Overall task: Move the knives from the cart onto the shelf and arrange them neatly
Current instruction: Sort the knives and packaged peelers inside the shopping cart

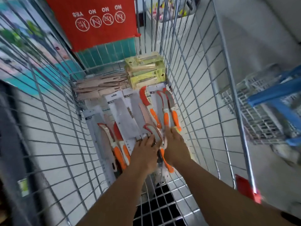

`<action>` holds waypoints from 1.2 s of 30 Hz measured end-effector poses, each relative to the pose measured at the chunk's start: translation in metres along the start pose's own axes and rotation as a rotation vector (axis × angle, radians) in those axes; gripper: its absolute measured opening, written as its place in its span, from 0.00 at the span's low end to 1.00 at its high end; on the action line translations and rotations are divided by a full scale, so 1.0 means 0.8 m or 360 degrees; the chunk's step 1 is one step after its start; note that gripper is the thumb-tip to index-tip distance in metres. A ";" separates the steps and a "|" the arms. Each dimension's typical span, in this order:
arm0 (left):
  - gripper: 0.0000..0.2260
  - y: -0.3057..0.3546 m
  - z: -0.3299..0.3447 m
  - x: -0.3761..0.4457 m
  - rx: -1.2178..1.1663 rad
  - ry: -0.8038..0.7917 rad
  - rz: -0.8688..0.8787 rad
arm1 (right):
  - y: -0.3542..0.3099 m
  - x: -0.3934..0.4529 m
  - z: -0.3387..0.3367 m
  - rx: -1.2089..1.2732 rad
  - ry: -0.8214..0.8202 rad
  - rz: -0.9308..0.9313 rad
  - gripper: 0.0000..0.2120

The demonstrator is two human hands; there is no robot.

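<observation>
The knives [128, 115] lay flat in overlapping rows on the cart [192, 88] floor, carded so they stack. Both hands were down among them: left hand [145, 150] fingers spread on a blade card, right hand [174, 147] fingers reaching the orange handles, grip unclear.

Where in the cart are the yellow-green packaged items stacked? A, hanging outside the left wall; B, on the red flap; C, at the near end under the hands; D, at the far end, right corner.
D: the yellow-green packages sit stacked at the far right corner of the cart, beyond the orange-handled knives.
</observation>
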State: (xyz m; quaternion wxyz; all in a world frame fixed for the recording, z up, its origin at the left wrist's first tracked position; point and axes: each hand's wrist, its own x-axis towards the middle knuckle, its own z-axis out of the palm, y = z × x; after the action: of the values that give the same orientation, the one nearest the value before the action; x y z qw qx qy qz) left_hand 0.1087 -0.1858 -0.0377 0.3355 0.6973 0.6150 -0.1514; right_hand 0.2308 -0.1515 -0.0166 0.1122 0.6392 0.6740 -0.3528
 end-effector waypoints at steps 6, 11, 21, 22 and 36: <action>0.33 -0.004 0.001 -0.013 -0.0045 0.0129 -0.0046 | 0.002 0.006 -0.007 0.0110 0.0204 0.0178 0.39; 0.28 -0.010 0.002 -0.018 -0.0230 0.0077 -0.0138 | 0.029 0.005 -0.001 -0.0004 -0.0027 0.0505 0.30; 0.10 0.014 -0.021 -0.012 -0.0972 0.0617 -0.0240 | -0.004 0.018 -0.001 0.0297 0.0255 0.0106 0.36; 0.11 0.018 -0.028 -0.011 -0.1245 0.0628 -0.0277 | -0.010 0.018 0.000 0.0343 0.0251 0.0031 0.35; 0.09 -0.022 -0.076 0.012 -0.1774 0.0750 -0.0788 | -0.050 0.038 -0.024 0.1142 -0.0004 -0.0058 0.17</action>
State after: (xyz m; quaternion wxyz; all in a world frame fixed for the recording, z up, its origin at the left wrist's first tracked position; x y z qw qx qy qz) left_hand 0.0812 -0.1384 -0.0039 0.4582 0.2713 0.8008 0.2743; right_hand 0.1937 -0.1131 -0.0081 -0.1249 0.6253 0.5183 -0.5699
